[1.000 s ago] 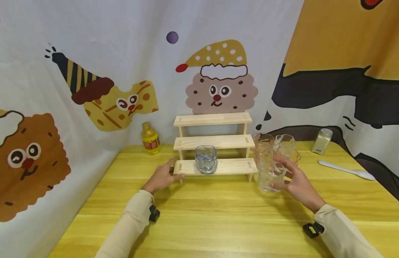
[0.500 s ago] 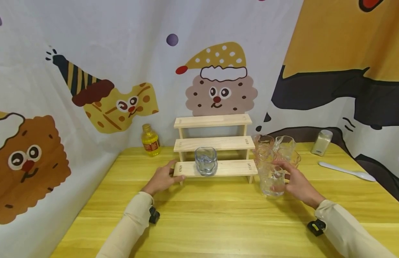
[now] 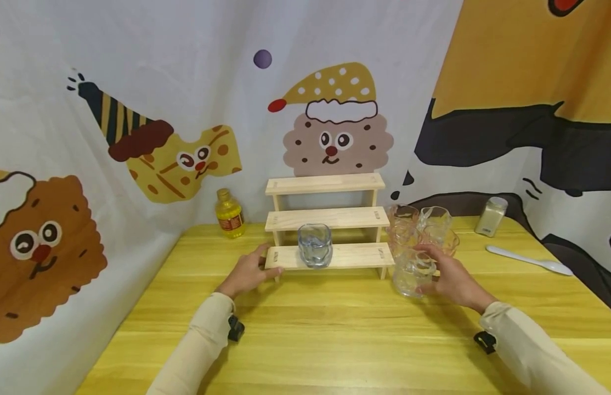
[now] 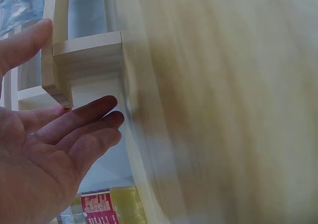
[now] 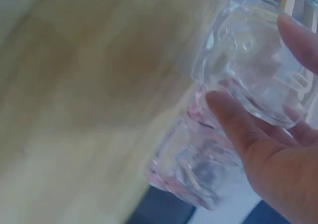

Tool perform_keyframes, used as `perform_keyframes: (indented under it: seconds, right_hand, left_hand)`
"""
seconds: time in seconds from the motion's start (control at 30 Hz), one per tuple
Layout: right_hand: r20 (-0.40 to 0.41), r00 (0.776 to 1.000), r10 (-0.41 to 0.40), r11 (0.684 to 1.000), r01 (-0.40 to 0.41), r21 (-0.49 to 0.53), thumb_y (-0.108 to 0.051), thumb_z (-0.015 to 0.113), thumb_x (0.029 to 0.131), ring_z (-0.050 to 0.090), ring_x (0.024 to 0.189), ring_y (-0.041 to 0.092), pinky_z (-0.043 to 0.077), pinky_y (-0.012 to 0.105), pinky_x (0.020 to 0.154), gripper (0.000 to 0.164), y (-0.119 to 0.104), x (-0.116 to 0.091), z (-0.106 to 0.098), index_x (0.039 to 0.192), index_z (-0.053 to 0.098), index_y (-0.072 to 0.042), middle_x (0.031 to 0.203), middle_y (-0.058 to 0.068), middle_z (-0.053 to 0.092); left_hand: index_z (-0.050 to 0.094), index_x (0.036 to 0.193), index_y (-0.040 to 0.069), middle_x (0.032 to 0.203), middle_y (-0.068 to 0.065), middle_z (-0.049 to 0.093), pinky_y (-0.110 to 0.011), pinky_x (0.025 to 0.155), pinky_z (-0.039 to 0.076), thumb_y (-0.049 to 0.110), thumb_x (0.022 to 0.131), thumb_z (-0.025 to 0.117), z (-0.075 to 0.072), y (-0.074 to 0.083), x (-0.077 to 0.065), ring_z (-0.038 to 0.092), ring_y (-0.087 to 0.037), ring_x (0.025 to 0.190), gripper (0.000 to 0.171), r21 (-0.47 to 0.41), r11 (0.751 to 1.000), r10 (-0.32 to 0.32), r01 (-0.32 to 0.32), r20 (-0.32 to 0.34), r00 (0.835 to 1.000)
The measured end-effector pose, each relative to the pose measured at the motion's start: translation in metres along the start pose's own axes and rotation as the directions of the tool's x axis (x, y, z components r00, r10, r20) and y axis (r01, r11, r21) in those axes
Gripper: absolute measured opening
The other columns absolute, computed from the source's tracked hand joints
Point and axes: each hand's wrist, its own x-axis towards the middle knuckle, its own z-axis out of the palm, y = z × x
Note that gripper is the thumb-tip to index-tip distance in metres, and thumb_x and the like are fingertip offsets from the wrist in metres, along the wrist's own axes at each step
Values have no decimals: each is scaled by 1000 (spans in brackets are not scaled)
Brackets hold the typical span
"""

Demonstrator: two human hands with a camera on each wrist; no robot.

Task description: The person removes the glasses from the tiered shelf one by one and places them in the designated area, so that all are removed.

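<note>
A three-tier wooden display rack (image 3: 327, 218) stands on the table, with a bluish glass (image 3: 315, 246) upright on its lowest tier. At that tier's left end is my left hand (image 3: 248, 271); thumb and index finger pinch the board (image 4: 62, 80), while the other fingers extend free of it in the left wrist view. My right hand (image 3: 453, 280) grips a clear glass (image 3: 408, 274) at the rack's right, thumb on one side and fingers on the other. Behind that glass, pink glasses (image 3: 403, 220) and another clear glass (image 3: 435, 215) stand close together, partly hidden.
A yellow bottle (image 3: 230, 214) stands at the back left of the table (image 3: 305, 340). At the right are a small jar (image 3: 492, 217) with pale contents and a white spoon (image 3: 530, 259). A printed cloth (image 3: 197, 71) hangs behind the table.
My right hand and the clear glass have shifted only slightly, a little toward me and then back left. The left hand keeps its place on the rack.
</note>
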Motion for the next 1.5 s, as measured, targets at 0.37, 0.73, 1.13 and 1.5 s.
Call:
perform_keyframes:
  seconds: [0.37,0.73,1.13,1.5]
  right_hand:
    - [2,999,46,956,-43,-291,-20,93,67,51,124,58,44,69,101,97,-42,2,-10,145,42,7,143,36,49]
    - [-22,998,-56,968,48,-245,-16,89,73,41,136,55,30,72,112,87,-83,18,24,146,45,-1,144,30,51]
    - [4,998,-65,994,64,91,-10,89,72,56,126,47,48,60,105,89,-106,55,69,148,43,-2,141,27,55]
    - [3,999,45,923,-43,382,-7,88,74,46,140,42,41,53,115,95,-120,80,90,153,36,-7,148,25,49]
  left_hand:
    - [27,159,8,133,-27,64,-52,100,53,44,93,70,-1,-1,0,65,-37,121,86,37,999,-3,3,1,1000]
    - [28,159,10,132,-26,65,-51,97,55,43,93,70,0,0,-2,66,-36,118,85,36,999,-17,16,5,1000]
    - [26,159,8,131,-27,65,-51,96,56,45,93,70,0,1,1,67,-36,118,87,37,999,-1,1,10,1000]
    - [30,157,9,125,-25,69,-48,91,58,43,92,71,-2,1,2,70,-33,109,84,43,999,-10,10,4,1000]
